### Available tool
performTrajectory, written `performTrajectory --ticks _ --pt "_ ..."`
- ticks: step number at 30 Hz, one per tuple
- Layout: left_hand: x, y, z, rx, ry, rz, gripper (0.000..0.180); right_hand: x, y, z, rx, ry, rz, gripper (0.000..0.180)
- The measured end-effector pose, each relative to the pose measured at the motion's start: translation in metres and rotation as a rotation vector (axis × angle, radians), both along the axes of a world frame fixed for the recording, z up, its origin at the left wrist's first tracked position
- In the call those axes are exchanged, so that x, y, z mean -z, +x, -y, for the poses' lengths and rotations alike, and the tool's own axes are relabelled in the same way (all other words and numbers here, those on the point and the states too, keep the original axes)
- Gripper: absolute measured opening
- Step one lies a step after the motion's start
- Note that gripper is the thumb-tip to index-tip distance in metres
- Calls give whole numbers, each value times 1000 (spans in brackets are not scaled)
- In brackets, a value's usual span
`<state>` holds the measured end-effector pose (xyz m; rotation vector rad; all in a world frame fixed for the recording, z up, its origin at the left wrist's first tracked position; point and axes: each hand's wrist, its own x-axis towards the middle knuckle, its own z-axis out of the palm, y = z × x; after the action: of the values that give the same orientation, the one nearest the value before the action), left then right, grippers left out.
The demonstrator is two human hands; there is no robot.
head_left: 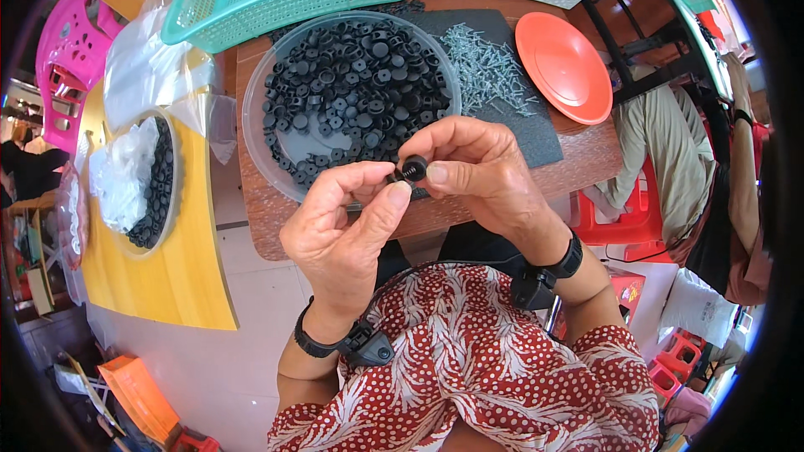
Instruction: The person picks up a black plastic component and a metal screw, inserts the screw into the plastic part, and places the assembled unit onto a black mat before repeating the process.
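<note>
Two hands pinch one small black cap above a bowl of the same parts.

Over the tabletop [586,159] edge and clear bowl [260,151], right hand [481,172] and left hand [343,230] hold the round, glossy black cap [414,168], fingers closed on it.

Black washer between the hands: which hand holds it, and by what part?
The right hand pinches the black washer by its rim, thumb and forefinger; the left hand touches it from the left side.
</note>
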<state>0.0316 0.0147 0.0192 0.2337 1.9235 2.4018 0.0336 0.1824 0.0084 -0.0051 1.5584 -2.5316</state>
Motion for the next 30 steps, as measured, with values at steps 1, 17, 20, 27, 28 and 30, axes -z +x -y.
performTrajectory --ticks 1,17,20,27,28,30 --pt "0 0 0 0 -2 1 18 1 -1 0 -3 -10 3 26" --pt "0 -1 4 -136 -75 -49 19 6 -10 12 -51 -124 57 22" --pt "1 -1 4 -146 -120 -67 19 6 -10 13 -40 -115 59 22" --pt "-5 0 5 -173 -113 -32 17 2 -12 15 -50 -140 47 22" --pt "-6 -1 5 -170 -121 -36 17 2 -12 16 -51 -150 43 22" --pt "-8 -1 4 -197 -121 -35 17 2 -13 18 -60 -170 35 22"
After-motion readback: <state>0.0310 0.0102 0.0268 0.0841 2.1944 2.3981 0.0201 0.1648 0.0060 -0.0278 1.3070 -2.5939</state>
